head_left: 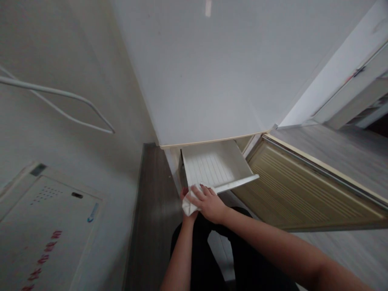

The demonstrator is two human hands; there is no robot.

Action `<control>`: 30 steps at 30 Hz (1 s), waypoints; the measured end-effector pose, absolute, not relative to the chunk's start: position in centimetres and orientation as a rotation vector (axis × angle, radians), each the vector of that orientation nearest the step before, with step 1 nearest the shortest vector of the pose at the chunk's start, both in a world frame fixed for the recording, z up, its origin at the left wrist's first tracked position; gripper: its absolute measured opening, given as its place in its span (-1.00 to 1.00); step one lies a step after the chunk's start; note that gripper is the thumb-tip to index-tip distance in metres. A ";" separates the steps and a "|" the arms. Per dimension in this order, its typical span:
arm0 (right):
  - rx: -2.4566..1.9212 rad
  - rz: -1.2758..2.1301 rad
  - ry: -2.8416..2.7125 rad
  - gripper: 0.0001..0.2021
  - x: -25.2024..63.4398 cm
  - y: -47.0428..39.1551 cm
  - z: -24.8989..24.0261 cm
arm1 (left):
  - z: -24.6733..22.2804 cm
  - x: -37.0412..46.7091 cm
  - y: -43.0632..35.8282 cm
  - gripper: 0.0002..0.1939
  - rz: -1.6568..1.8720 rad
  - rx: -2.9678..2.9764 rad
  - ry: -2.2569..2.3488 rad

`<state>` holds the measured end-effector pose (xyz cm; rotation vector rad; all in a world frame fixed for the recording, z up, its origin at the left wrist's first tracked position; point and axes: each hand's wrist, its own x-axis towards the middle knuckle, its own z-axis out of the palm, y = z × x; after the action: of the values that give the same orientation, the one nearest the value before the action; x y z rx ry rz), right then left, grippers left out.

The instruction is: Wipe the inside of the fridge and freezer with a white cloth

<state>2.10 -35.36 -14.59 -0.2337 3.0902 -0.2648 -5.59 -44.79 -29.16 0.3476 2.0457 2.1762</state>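
A white drawer (216,163) with a ribbed bottom is pulled out of the lower part of a white refrigerator (209,81); nothing lies in the part I can see. At its front left corner, my right hand (210,204) is closed on a white cloth (189,207), its fingers pressed over it against the drawer front. My left hand (184,193) is at the same corner, mostly covered by the cloth, its visible fingers curled at the drawer's left front end. The exact grip of the left hand is hidden.
The refrigerator's lower door (291,188) hangs open to the right, its ribbed inner side showing. On the left wall are a white metal box (57,226) with red writing and a loose white cable (72,95). My knees in black trousers (206,258) are just below the drawer.
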 end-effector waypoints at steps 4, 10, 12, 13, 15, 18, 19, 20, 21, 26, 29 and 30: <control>0.171 -0.258 3.153 -0.35 5.8 -27.7 -16.4 | -28.4 -5.8 -45.7 0.08 2.156 0.269 2.114; 0.623 -0.274 3.281 -0.38 11.2 -17.0 -19.0 | -28.1 -6.4 -45.9 0.05 2.102 0.227 2.147; 0.856 -0.373 3.284 -0.37 12.4 -15.4 -20.1 | -28.4 -6.5 -45.8 0.03 2.085 0.239 2.145; 0.973 -0.445 3.264 -0.37 12.8 -14.9 -20.4 | -28.5 -6.5 -45.8 0.03 2.077 0.247 2.146; 1.168 -0.575 3.215 -0.37 13.1 -14.4 -20.4 | -28.8 -6.6 -45.9 0.03 2.063 0.252 2.150; 1.387 -0.577 3.240 -0.37 12.4 -14.2 -18.6 | -29.1 -6.6 -46.1 0.04 2.059 0.239 2.153; 1.411 -0.512 3.279 -0.36 11.7 -14.0 -17.8 | -29.1 -6.6 -46.1 0.04 2.058 0.238 2.155; 1.364 -0.424 3.315 -0.36 10.9 -13.7 -17.0 | -29.1 -6.6 -46.1 0.04 2.057 0.238 2.158; 1.237 -0.335 3.331 -0.35 9.9 -13.3 -16.4 | -29.1 -6.6 -46.2 0.04 2.055 0.240 2.160; 0.545 -0.183 3.007 -0.35 3.9 -10.2 -16.9 | -28.8 -6.7 -46.2 0.04 2.039 0.236 2.153; 0.418 -0.095 3.027 -0.34 1.2 -8.7 -18.1 | -28.6 -6.7 -46.2 0.02 2.040 0.229 2.159; 0.388 -0.072 3.068 -0.33 0.6 -8.3 -18.3 | -28.6 -6.7 -46.2 0.02 2.043 0.234 2.165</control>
<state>0.59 -8.33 -18.34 0.3879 3.0683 -0.0716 -6.73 -46.23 -28.61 0.2345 2.1649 2.0429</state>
